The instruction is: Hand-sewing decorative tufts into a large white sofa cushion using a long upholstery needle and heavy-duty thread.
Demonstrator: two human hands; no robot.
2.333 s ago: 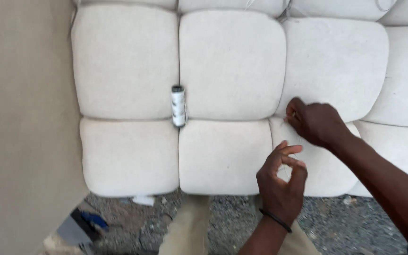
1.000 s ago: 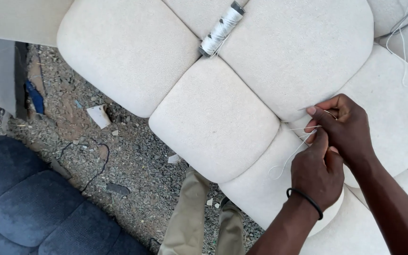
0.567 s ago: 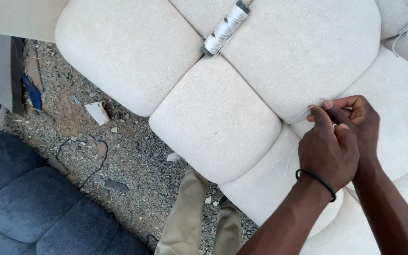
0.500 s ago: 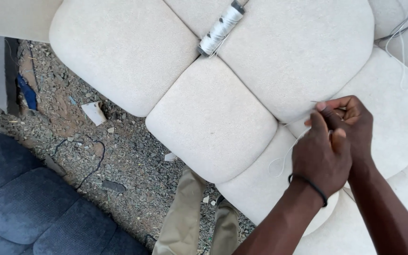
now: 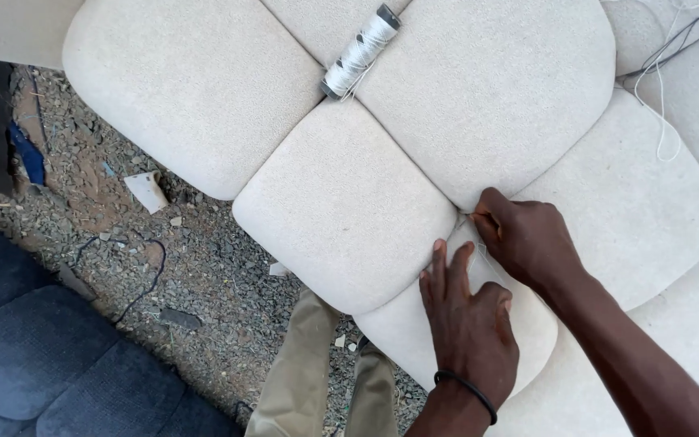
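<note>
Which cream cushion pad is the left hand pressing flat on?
The lowest pad at the edge, under the left hand; the neighbouring pads lie untouched by it.

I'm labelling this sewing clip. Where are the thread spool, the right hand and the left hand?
thread spool (image 5: 361, 52), head view, middle of its white wound thread.
right hand (image 5: 527, 239), head view, back of the hand.
left hand (image 5: 469, 324), head view, back of the hand.

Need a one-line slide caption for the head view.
Left hand flat on cream tufted cushion; right hand pinches thread at seam; thread spool above.

Dark blue seat cushion (image 5: 50, 356), gravel ground (image 5: 204, 267)
</note>
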